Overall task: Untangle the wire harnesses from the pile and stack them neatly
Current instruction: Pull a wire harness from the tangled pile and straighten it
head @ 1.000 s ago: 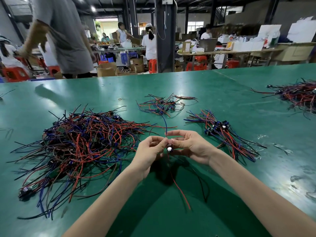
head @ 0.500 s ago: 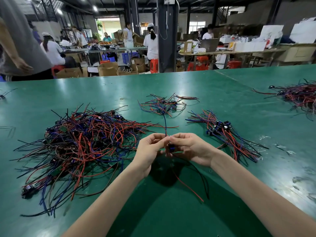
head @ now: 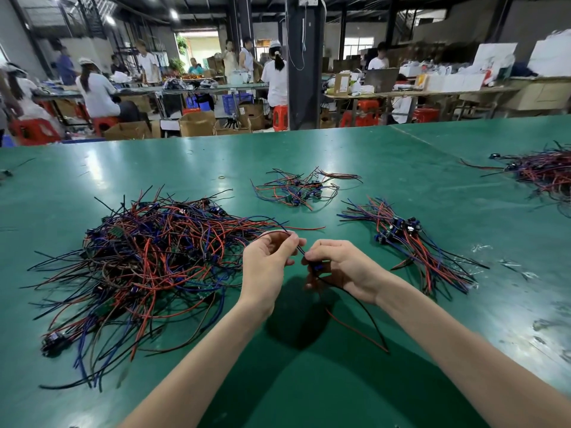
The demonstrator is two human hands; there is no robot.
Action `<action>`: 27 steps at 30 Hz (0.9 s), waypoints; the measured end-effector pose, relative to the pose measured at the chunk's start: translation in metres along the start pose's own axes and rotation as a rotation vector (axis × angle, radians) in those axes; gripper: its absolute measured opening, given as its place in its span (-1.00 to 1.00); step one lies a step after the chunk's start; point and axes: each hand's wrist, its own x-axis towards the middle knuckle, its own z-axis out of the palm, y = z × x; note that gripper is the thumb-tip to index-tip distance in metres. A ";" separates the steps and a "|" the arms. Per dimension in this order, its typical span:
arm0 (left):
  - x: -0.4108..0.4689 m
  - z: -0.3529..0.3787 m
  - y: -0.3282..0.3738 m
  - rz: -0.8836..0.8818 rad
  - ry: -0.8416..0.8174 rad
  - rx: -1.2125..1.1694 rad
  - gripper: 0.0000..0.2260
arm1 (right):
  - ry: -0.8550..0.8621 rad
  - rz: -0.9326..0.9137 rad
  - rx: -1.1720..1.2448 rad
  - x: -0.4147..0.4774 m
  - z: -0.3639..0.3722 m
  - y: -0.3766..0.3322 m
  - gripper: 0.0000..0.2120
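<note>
Freeing one harness [head: 318, 268] just right of the pile [head: 148, 261]: pinching its wire in left grip [head: 267, 262], clutching its connector end in right grip [head: 343, 267]. Next, probably pulling wires straight, then laying on neat stack [head: 411, 242] farther right.

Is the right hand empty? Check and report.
No: the right hand pinches the blue connector of a wire harness, and the left hand holds its wire.
</note>
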 end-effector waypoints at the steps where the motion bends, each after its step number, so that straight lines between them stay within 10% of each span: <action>1: 0.001 -0.001 0.001 0.002 0.020 -0.020 -0.91 | 0.002 -0.004 -0.002 -0.001 0.001 -0.001 -0.81; 27: 0.026 -0.029 0.008 0.020 0.286 -0.105 -0.83 | -0.119 0.003 -0.210 0.000 -0.010 0.004 -0.73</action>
